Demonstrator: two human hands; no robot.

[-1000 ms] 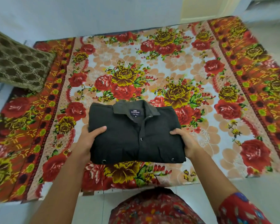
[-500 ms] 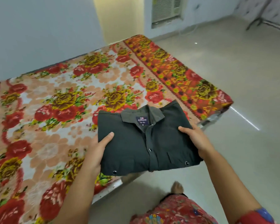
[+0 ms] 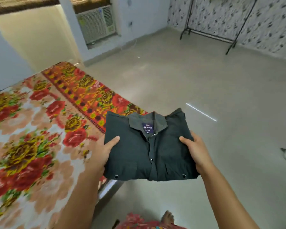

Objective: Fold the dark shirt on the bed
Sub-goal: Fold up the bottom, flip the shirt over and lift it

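While both hands lift it:
Shirt [image 3: 149,146]: folded, collar up, in the air past the bed [image 3: 40,129] corner, above the floor.
Left hand [image 3: 104,151]: clamps its left edge, thumb on top.
Right hand [image 3: 194,149]: clamps its right edge, thumb on top.

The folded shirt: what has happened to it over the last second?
The dark shirt was lifted off the bed and carried rightward, now mostly over the floor. It stayed folded, collar up, with the left hand and right hand gripping its sides as before.
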